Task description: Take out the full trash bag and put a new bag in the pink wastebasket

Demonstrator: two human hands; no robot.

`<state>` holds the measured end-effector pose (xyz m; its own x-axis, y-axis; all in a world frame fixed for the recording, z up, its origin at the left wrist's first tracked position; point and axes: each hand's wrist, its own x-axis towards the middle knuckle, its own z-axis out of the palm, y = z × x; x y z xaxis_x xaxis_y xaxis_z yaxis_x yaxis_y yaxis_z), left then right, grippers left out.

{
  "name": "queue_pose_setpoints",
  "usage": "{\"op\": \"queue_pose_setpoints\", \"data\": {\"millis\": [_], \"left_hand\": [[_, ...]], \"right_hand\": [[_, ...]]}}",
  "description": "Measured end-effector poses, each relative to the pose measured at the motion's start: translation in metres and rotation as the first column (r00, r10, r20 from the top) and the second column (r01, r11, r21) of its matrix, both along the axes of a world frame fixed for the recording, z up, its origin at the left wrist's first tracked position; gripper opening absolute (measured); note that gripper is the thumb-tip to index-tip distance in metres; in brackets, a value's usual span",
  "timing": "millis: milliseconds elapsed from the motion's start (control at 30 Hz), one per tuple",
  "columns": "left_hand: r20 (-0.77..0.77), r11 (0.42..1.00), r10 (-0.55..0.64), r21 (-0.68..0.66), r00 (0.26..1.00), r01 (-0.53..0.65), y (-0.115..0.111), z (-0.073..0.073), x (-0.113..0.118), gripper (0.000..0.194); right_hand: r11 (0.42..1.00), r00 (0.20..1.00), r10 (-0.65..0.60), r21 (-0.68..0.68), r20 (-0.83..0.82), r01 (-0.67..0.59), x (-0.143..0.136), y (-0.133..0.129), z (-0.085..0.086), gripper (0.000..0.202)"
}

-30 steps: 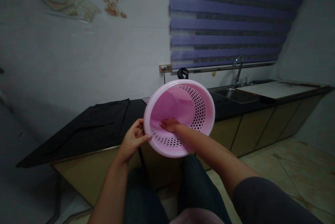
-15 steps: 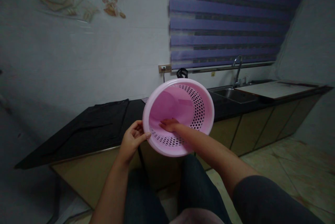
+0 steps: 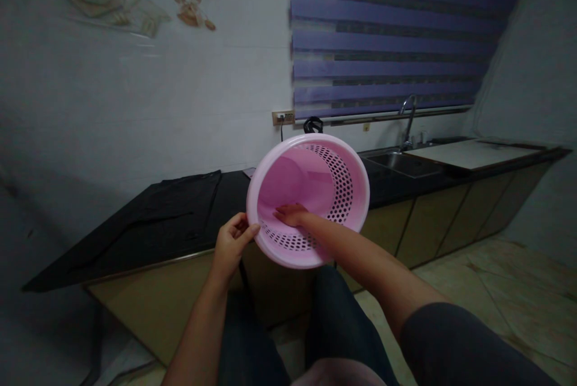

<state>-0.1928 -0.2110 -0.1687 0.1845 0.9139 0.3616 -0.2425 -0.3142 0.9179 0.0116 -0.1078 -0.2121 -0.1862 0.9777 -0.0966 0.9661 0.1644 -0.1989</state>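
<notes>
A round pink basket (image 3: 360,193) with a perforated side is tilted, its opening facing me, in front of the counter edge. My left hand (image 3: 233,242) pinches its rim at the lower left, thumb on the near side. Inside the basket, my right hand (image 3: 291,214) lies against the inner surface with its fingers stretched out to the left. The right forearm crosses over the lower right rim. Nothing else shows inside the basket.
A black counter (image 3: 234,190) runs along the wall, with a black sheet (image 3: 171,211) at the left. To the right are a sink (image 3: 399,163), a faucet (image 3: 409,121) and a pale board (image 3: 473,153). A wall socket (image 3: 283,117) has a cord plugged in.
My left hand has shifted slightly right and down along the rim. The basket and my right hand look almost unmoved.
</notes>
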Motion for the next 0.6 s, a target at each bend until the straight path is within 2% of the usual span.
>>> {"op": "queue_pose_setpoints", "data": {"millis": [600], "left_hand": [[0.019, 0.997, 0.068, -0.030, 0.998, -0.067, 0.000, -0.016, 0.006, 0.035]], "right_hand": [[1.000, 1.000, -0.024, -0.016, 0.004, 0.024, -0.001, -0.001, 0.001, 0.062]]}}
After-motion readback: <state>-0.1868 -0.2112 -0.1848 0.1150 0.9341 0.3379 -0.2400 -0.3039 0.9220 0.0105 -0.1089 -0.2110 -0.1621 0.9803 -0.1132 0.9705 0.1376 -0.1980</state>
